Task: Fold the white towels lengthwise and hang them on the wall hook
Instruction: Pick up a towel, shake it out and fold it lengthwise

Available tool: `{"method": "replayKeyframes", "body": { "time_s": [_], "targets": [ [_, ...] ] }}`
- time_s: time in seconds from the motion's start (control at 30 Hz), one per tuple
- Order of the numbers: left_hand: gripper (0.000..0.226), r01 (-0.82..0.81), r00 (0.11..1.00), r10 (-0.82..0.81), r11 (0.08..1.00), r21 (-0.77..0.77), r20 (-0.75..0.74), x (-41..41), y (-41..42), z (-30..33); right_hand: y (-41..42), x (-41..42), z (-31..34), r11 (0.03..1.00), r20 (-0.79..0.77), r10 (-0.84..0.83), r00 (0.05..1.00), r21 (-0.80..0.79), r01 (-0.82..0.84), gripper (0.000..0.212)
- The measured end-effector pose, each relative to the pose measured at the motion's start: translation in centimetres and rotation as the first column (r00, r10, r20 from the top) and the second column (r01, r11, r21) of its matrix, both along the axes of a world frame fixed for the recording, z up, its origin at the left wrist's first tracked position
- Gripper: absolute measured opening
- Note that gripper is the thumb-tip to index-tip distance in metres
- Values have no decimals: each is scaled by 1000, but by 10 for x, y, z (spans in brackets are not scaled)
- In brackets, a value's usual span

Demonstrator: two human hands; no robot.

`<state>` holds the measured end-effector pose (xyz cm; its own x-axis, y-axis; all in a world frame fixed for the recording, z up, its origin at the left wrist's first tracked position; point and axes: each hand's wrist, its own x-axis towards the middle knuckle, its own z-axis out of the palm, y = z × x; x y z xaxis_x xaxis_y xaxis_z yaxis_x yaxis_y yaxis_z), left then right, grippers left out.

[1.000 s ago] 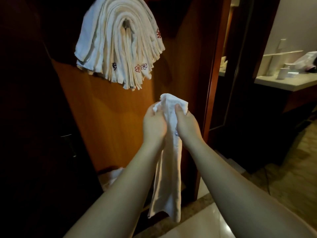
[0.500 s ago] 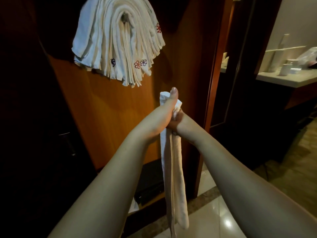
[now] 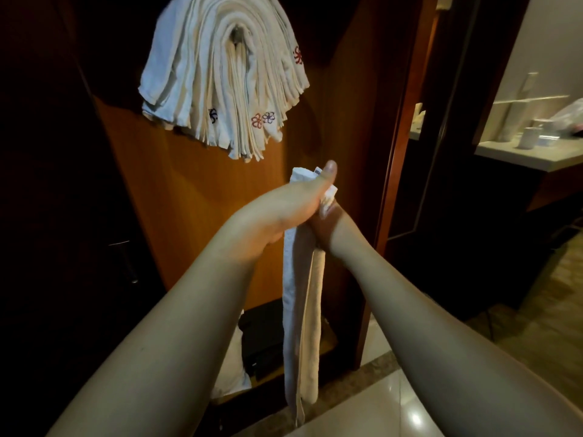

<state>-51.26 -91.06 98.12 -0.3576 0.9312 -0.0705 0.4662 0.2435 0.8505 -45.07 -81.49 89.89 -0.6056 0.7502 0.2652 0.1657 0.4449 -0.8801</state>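
Observation:
A narrow white towel (image 3: pixel 303 304) hangs straight down in front of me, folded into a long strip. My left hand (image 3: pixel 284 209) lies across its top end with the thumb up, pinching the cloth. Partly hidden behind and below the left hand, my right hand (image 3: pixel 328 222) grips the same strip just under the top. Above and to the left, several folded white towels (image 3: pixel 220 77) with small flower marks drape over a wall hook (image 3: pixel 237 34) on the wooden panel.
A wooden wall panel (image 3: pixel 195 197) stands behind the towel. A dark box (image 3: pixel 262 339) and a white bundle (image 3: pixel 230 364) lie low on a shelf. A doorway at right shows a counter (image 3: pixel 530 152) with cups. Glossy floor tiles (image 3: pixel 378 411) are below.
The towel went from a loose bunch held by both hands to a narrow straight strip. My left hand moved across its top, over the right hand. Little differs from half a second ago.

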Motion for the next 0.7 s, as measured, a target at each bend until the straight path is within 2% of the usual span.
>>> {"method": "replayKeyframes", "body": {
  "time_s": [0.07, 0.1, 0.13, 0.2, 0.27, 0.3, 0.37, 0.47, 0.53, 0.63, 0.7],
  "targets": [
    [59, -94, 995, 85, 981, 173, 57, -16, -2, -3, 3, 4, 11, 999, -53, 22, 998, 27, -21, 31],
    [52, -169, 985, 151, 946, 278, 83, -24, -2, -6, 6, 6, 16, 998, -106, 57, 993, -19, -59, 30],
    [47, -248, 969, 231, 891, 379, 91, -35, 1, -12, 11, 7, 20, 987, -177, 91, 980, -113, -112, 33],
    [62, -329, 943, 318, 828, 455, 103, -51, 6, -19, 20, 8, 32, 930, -298, 143, 944, -286, -231, 47],
    [81, -275, 951, 196, 889, 366, 238, -63, 11, -24, 24, 8, 46, 861, -401, 189, 896, -372, -348, 54],
    [81, -208, 941, 102, 927, 313, 323, -67, 13, -25, 25, 8, 54, 821, -447, 212, 869, -401, -407, 57],
    [61, -66, 905, -57, 960, 272, 423, -74, 11, -29, 26, 12, 68, 751, -520, 255, 815, -425, -506, 60],
    [38, -1, 842, -174, 946, 324, 511, -74, 14, -38, 30, 19, 83, 717, -560, 280, 780, -418, -558, 64],
    [41, 32, 798, -249, 927, 374, 549, -70, 15, -40, 33, 23, 89, 694, -578, 307, 756, -408, -593, 58],
    [47, 70, 787, -312, 903, 425, 533, -59, 16, -32, 42, 33, 84, 663, -585, 298, 755, -442, -604, 40],
    [49, 55, 790, -310, 895, 442, 529, -51, 19, -26, 48, 43, 69, 613, -591, 296, 750, -485, -624, 42]
  ]
}}
